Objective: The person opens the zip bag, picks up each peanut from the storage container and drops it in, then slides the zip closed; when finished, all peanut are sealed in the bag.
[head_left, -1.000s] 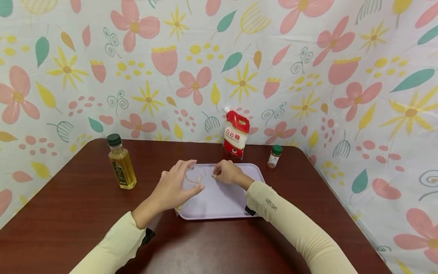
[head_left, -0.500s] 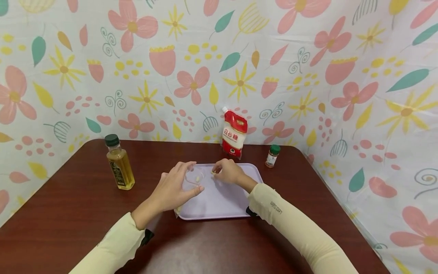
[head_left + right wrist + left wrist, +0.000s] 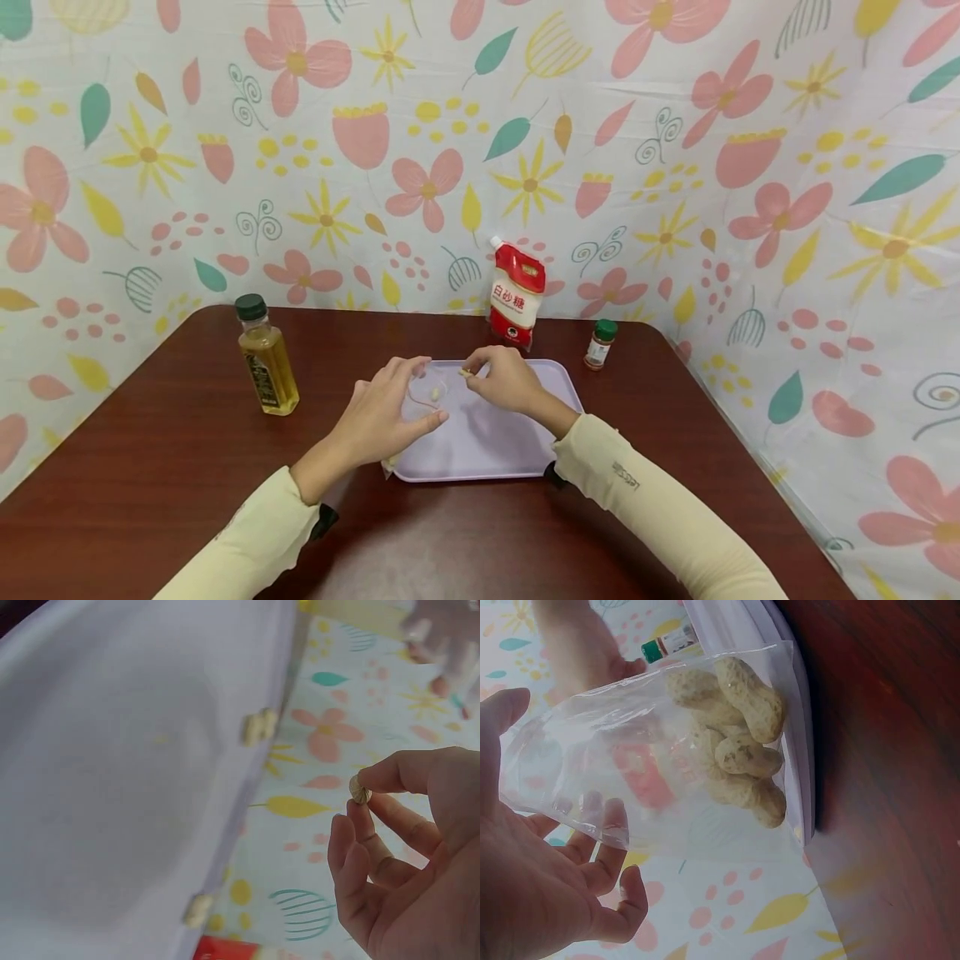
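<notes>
My left hand (image 3: 378, 412) holds a clear plastic bag (image 3: 577, 757) by its mouth, thumb on one side and curved fingers on the other, spreading it wide. Several unshelled peanuts (image 3: 750, 701) lie at the bottom of this bag, which stands at the left side of the lilac tray (image 3: 487, 450). Over the tray's far part, my right hand (image 3: 504, 379) pinches a single peanut (image 3: 361, 790) between thumb and fingertips, a little to the right of the bag's mouth. In the right wrist view, more peanuts (image 3: 259, 726) lie along the tray's edge.
A bottle of yellow oil (image 3: 268, 362) with a dark green cap stands at the left. Behind the tray a red and white sugar pouch (image 3: 517, 293) leans at the flowered backdrop (image 3: 427, 187). At the right is a small green-capped spice jar (image 3: 600, 344) on the dark wooden table (image 3: 450, 533).
The right hand has lifted slightly from the tray with the peanut in its fingertips, and its forearm has shifted a little right. The left hand has stayed in place with the bag.
</notes>
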The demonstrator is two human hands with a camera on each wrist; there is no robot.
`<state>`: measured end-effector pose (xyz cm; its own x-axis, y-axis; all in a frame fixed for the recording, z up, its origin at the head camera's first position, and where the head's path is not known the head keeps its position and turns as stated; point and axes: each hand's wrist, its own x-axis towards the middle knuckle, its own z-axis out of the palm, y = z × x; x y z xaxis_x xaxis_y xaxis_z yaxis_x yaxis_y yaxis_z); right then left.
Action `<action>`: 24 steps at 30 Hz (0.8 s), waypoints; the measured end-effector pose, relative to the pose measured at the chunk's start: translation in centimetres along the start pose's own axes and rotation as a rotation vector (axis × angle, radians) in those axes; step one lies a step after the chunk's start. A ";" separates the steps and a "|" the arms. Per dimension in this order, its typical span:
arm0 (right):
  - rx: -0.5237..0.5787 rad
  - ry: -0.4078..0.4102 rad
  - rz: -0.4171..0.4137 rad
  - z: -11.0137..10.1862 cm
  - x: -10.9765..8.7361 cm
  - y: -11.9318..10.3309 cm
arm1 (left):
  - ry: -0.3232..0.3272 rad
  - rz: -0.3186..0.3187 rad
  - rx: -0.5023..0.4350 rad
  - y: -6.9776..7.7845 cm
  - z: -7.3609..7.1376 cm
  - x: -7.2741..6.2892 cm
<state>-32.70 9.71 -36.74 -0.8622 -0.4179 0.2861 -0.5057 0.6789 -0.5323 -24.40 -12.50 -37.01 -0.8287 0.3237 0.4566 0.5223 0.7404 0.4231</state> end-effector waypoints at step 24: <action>0.171 0.107 -0.193 -3.8 -2.3 -6.4 | 0.024 -0.046 0.034 0.3 0.7 0.1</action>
<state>-27.59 8.67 -30.98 -0.7528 -0.4574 0.4733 -0.6569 0.4770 -0.5839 -24.43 -11.85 -37.36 -0.8464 0.2754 0.4558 0.4765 0.7739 0.4171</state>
